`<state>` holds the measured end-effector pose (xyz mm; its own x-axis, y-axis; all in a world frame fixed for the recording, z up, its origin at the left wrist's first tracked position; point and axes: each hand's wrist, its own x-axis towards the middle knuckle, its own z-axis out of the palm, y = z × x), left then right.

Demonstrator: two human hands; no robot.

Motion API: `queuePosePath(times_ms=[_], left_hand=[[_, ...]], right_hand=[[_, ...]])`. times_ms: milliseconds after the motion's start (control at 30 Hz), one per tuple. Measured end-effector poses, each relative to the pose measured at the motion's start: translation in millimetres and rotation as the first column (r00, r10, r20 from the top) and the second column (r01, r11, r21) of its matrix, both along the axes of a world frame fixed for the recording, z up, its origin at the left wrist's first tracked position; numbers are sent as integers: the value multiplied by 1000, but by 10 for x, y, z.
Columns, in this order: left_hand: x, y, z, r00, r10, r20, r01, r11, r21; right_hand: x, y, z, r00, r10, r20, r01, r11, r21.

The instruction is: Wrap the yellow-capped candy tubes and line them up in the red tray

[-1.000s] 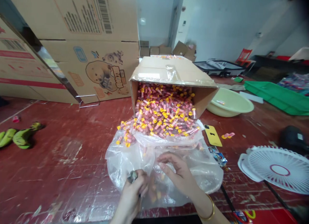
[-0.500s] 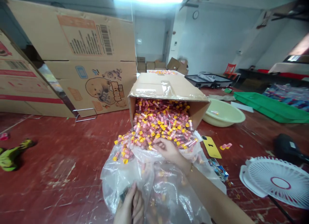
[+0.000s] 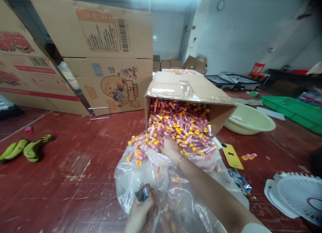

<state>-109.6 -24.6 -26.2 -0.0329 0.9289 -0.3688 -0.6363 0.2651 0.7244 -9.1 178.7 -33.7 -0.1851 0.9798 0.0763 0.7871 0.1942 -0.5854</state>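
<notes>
A cardboard box (image 3: 186, 87) lies on its side, spilling a heap of small pink tubes with yellow caps (image 3: 179, 127) onto a clear plastic bag (image 3: 141, 172) spread on the red floor. My right hand (image 3: 170, 148) reaches into the front of the heap, fingers curled down among the tubes; a gold bangle sits at its wrist. My left hand (image 3: 141, 213) is at the bottom edge, closed on a small dark object (image 3: 142, 193) at the bag's near edge.
Large printed cartons (image 3: 100, 58) stand at the back left. A pale green basin (image 3: 249, 120) and green tray (image 3: 294, 112) lie to the right. A yellow phone (image 3: 232, 156), a white fan grille (image 3: 298, 194) and bananas (image 3: 25, 149) rest on the floor.
My right hand left the bag near me and reached forward into the heap of tubes. My left hand stayed low, still closed on the small dark object. The view shifted slightly.
</notes>
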Motion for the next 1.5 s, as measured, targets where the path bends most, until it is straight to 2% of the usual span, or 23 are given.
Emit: queuePosePath(times_ms=[67,133,200,300,367,433,567,700,767,833,900,967,1067,1133,1200,1300,1433,1500], left_hand=[[-11,2,44,993,-12,122,21,998,-66],[-19,-22,121,989,-40,140,59,989,-134],[-22,-48,212,989,-68,129,91,979,-181],[0,-59,311,986,-122,114,144,967,-210],[42,-48,324,987,-156,46,162,962,-218],[103,-35,298,984,-169,-50,154,962,-223],[249,-27,220,972,-192,-134,152,953,-262],[366,-44,204,961,-245,-127,201,937,-287],[401,-49,209,948,-284,-141,237,931,-277],[422,-44,208,930,-318,-185,272,933,-236],[436,-31,196,914,-337,-228,297,936,-190],[449,-13,177,903,-352,-246,314,932,-182],[469,8,149,899,-362,-247,314,925,-214],[478,12,147,901,-350,-256,296,928,-227],[476,7,163,904,-337,-263,281,932,-229],[459,-5,206,895,-366,-257,306,920,-244],[447,-6,220,893,-380,-240,328,916,-231],[452,1,203,910,-339,-237,289,931,-223]], right_hand=[[64,-60,41,996,24,-80,-24,1000,1],[176,-180,113,985,54,-166,-57,998,-10],[338,-375,213,941,108,-321,-123,992,-27],[640,-772,372,738,152,-658,-275,957,-87],[826,-1046,427,626,87,-775,-325,932,-158],[963,-1274,414,626,4,-780,-297,926,-234],[1084,-1522,291,590,-80,-804,-236,934,-267],[1089,-1583,258,438,-206,-875,-204,925,-320],[1080,-1577,282,351,-276,-895,-210,908,-362],[1071,-1557,313,302,-327,-895,-245,881,-405],[1060,-1529,340,333,-344,-878,-278,854,-440],[1042,-1502,360,457,-318,-831,-265,843,-468],[1010,-1485,372,665,-172,-727,-275,848,-453],[994,-1489,364,734,-56,-677,-313,856,-411],[990,-1499,348,770,3,-638,-314,873,-374],[1001,-1509,328,796,8,-605,-281,890,-358],[1041,-1467,349,763,-54,-644,-300,853,-427],[1074,-1414,389,719,-131,-682,-245,871,-425]])
